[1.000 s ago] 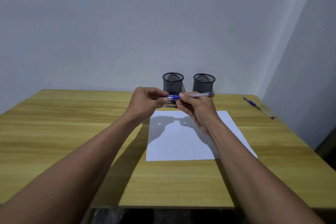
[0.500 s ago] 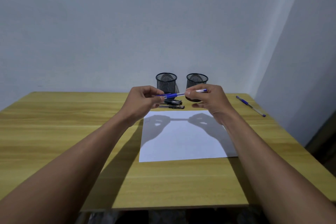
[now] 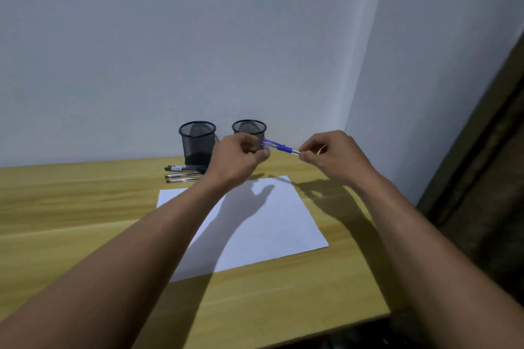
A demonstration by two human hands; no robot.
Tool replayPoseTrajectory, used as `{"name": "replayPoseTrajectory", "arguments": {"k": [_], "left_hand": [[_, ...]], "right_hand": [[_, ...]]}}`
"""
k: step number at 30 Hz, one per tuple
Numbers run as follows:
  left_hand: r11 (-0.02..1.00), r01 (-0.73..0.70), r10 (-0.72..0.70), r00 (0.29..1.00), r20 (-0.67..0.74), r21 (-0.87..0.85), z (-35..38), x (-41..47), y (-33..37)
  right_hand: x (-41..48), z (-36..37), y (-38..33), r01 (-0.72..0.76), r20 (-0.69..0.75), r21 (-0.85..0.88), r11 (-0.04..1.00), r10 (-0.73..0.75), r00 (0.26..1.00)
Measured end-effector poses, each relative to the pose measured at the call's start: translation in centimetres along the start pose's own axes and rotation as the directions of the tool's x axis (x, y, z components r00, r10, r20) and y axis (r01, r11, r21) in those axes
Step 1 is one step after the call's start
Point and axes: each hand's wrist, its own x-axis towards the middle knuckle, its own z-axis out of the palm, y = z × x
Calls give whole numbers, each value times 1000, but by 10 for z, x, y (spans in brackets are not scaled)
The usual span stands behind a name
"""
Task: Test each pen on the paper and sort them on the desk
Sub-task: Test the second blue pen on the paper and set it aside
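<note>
Bench point(image 3: 71, 221) of light wood carries a white paper point(image 3: 269, 221), and behind it, close to the wall, the left mesh cup point(image 3: 197, 144) and the right mesh cup point(image 3: 249, 127) stand side by side, not touching. Both hands are raised above the far edge of the paper: the left hand point(image 3: 238, 159) curls its fingers around one end of a blue pen point(image 3: 280, 147) and the right hand point(image 3: 334, 159) pinches the other end, so the pen hangs between them, before the right mesh cup. Some more pens point(image 3: 183, 173) lie together on the bench at the foot of the left mesh cup.
</note>
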Motion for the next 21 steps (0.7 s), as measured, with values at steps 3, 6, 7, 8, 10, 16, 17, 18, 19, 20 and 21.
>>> {"name": "replayPoseTrajectory", "arguments": {"k": [3,6,7,8,10,16,17,18,19,20,21], "left_hand": [[983,-65,47,993,108,174,38,18,2],[935,-142,59,966,252,326,74,37,2],[923,-163,60,956,289,349,84,43,2],[911,-177,52,945,323,372,94,51,3],[879,-208,33,924,381,429,110,66,3],[777,-219,-90,889,449,591,144,92,-7],[764,-225,-95,888,450,605,147,93,-9],[756,-229,-96,888,450,613,149,94,-11],[754,-231,-91,890,447,615,150,95,-12],[755,-231,-88,892,444,614,151,95,-14],[755,-233,-83,893,443,612,151,95,-15]], "right_hand": [[-1,-7,38,-101,-61,-31,994,99,993],[-1,-3,72,-210,-115,-69,975,201,973],[0,-1,82,-243,-129,-83,967,231,964],[1,2,92,-271,-134,-96,958,257,957],[5,8,107,-306,-124,-121,944,291,948],[24,22,123,-287,-126,-217,933,265,956],[26,24,123,-279,-124,-229,933,256,959],[28,25,125,-272,-118,-239,932,250,961],[29,26,126,-262,-111,-251,932,241,964],[29,27,127,-256,-105,-259,932,236,966],[29,27,128,-250,-104,-262,932,230,967]]}}
